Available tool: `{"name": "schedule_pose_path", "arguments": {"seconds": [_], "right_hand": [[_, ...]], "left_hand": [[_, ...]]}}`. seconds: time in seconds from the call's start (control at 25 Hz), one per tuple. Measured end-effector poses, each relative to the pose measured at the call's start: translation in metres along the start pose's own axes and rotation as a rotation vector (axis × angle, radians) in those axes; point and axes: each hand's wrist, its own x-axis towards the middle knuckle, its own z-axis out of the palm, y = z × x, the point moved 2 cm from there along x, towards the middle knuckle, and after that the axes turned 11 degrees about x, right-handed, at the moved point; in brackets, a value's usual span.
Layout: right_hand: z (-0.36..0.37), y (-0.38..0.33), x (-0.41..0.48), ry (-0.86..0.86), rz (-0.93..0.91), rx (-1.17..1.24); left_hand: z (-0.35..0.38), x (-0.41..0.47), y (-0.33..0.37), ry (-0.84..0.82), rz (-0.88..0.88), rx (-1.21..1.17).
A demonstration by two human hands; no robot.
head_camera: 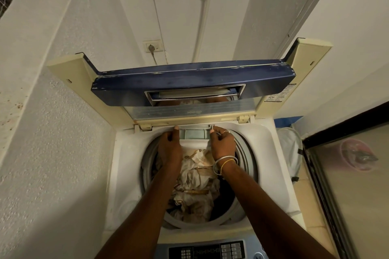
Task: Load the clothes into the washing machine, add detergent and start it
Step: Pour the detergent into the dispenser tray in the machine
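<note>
From the head camera, our left hand (169,143) and right hand (222,143) were at the far rim of the washing machine (269,153), fingers curled onto the left and right ends of the detergent drawer (194,133). The clothes (195,178) lay in the drum between our forearms, near the raised lid (189,84).

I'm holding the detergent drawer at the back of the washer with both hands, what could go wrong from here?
The lid stands folded open right above your left hand and right hand; a bump might bring it down on them. The detergent drawer sits over the clothes, so if your grip slips while tugging, it may drop into the drum or spill detergent unevenly onto them.
</note>
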Motion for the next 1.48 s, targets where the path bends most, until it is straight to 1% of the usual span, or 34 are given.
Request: {"name": "schedule_pose_path", "arguments": {"seconds": [0.16, 0.28, 0.4, 0.48, 0.6, 0.72, 0.84, 0.96, 1.04, 1.16, 1.48], "right_hand": [[0.001, -0.001, 0.008, -0.009, 0.064, 0.029], [0.002, 0.003, 0.006, -0.027, 0.036, 0.000], [0.001, 0.010, -0.004, -0.033, 0.028, 0.040], [0.000, 0.010, -0.003, -0.033, 0.023, 0.050], [0.003, 0.006, 0.003, -0.048, 0.018, -0.004], [0.003, 0.002, 0.005, -0.046, 0.026, 0.013], [0.002, 0.001, 0.011, -0.032, 0.022, 0.028], [0.003, 0.001, 0.012, -0.014, 0.010, 0.046], [0.005, 0.002, 0.014, 0.032, 0.016, 0.075], [0.007, 0.002, 0.019, 0.064, 0.022, 0.090], [0.010, 0.010, 0.026, 0.031, 0.109, 0.138]], "left_hand": [[0.001, -0.001, -0.001, 0.002, -0.008, -0.017], [0.000, -0.003, 0.002, 0.023, 0.025, -0.004], [0.000, -0.003, -0.001, 0.002, 0.043, -0.018], [-0.001, -0.005, -0.001, 0.001, 0.034, -0.048], [-0.001, -0.005, 0.001, -0.005, 0.020, -0.109], [0.000, -0.003, 0.001, -0.018, 0.002, -0.150], [0.000, -0.002, 0.001, -0.022, -0.021, -0.167], [0.001, -0.006, 0.003, -0.023, 0.012, -0.163], [0.002, -0.008, 0.003, -0.032, 0.033, -0.176], [0.003, -0.009, 0.006, -0.047, 0.001, -0.198], [0.004, -0.002, 0.005, -0.076, -0.113, -0.210]]}}
